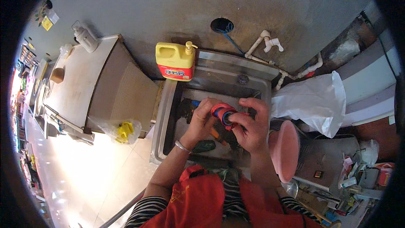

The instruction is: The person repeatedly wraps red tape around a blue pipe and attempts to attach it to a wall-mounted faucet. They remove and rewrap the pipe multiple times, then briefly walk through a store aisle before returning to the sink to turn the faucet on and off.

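Observation:
Over a steel sink [164,126], both my hands are on a small red and blue ringed item [220,112] with a dark opening at its centre. My left hand [201,124] grips its left side, a bangle on that wrist. My right hand [252,126] holds its right side, fingers at the opening. In the basin below lie dark clumps [184,107], an orange piece [215,133] and a dark green object [203,146], partly hidden by my hands; what they are is unclear.
A yellow pump jug [174,61] stands at the sink's back left, a steel counter [82,71] left of it. White pipes and a tap [274,44] are on the wall. A white sack [308,103], pink basin [284,152] and cluttered shelf [352,173] are at right.

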{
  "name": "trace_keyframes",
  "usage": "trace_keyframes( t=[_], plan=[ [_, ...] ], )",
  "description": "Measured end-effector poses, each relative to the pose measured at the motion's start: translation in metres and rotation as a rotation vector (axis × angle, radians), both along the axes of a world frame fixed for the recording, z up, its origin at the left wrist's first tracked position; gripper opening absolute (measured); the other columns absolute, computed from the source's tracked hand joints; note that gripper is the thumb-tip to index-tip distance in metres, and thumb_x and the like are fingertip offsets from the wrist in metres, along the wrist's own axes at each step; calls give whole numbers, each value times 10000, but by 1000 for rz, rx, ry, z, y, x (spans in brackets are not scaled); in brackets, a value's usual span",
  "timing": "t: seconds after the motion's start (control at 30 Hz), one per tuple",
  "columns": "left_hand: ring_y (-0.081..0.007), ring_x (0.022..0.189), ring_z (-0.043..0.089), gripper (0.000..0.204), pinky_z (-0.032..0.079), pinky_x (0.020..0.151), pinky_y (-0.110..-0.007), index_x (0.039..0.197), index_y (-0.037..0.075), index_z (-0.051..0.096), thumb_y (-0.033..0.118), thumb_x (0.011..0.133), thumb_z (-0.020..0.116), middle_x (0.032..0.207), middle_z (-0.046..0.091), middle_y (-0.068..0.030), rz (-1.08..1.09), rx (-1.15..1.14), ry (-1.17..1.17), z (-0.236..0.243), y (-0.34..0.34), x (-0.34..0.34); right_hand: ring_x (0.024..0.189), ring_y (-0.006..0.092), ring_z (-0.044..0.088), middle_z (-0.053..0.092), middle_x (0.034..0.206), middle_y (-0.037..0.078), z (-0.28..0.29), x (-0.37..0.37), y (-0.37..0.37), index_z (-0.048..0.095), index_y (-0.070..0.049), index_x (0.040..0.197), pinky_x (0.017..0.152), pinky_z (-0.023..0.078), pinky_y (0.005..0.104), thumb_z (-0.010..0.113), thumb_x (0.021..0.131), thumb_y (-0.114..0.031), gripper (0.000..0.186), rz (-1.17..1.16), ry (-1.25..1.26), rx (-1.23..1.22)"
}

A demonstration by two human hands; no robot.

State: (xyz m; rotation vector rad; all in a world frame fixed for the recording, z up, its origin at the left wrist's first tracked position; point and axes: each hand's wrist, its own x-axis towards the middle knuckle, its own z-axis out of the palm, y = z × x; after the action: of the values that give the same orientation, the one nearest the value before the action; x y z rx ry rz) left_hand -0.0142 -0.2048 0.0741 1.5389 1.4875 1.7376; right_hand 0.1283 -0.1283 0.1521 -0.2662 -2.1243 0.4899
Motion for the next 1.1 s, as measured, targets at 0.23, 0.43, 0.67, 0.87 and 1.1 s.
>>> trace_keyframes(
  t=[0.23, 0.43, 0.67, 0.87, 1.1],
  plan=[
    [-295, 876, 526, 356, 381, 785, -390, 994, 76, 569, 35, 647, 633, 896, 561, -87, 167, -83, 339, 26, -46, 0, 988, 283, 496, 512, 1046, 91, 17, 22, -36, 625, -81, 810, 841, 404, 398, 738, 581, -98, 256, -179, -176, 211],
    [-251, 846, 538, 345, 376, 730, -370, 1018, 133, 584, 128, 679, 650, 855, 562, -49, 144, -138, 555, 53, -59, 13, 993, 286, 482, 506, 978, 86, 15, 44, -44, 572, -36, 789, 849, 388, 398, 761, 601, -152, 291, -137, -101, -74],
    [-282, 779, 566, 342, 415, 693, -384, 1031, 130, 578, 184, 701, 649, 813, 583, -66, 37, -64, 601, 60, -63, 22, 996, 304, 486, 511, 969, 96, 8, 66, -58, 558, -14, 804, 860, 383, 413, 750, 651, -178, 295, -218, -48, -86],
    [-266, 879, 590, 333, 452, 761, -349, 1060, 22, 565, 218, 797, 621, 944, 617, -129, -357, -262, 159, 59, -71, 29, 999, 309, 484, 517, 994, 88, 7, 71, -65, 562, -24, 819, 854, 387, 428, 740, 655, -157, 276, -248, -99, -158],
    [-95, 692, 548, 346, 471, 522, -237, 1170, 31, 513, 181, 863, 569, 835, 581, -80, -510, -269, -205, 43, -73, 39, 989, 282, 486, 508, 932, 42, 3, 63, -77, 591, -90, 781, 834, 399, 412, 740, 616, -110, 223, -202, -84, 90]
  ],
)
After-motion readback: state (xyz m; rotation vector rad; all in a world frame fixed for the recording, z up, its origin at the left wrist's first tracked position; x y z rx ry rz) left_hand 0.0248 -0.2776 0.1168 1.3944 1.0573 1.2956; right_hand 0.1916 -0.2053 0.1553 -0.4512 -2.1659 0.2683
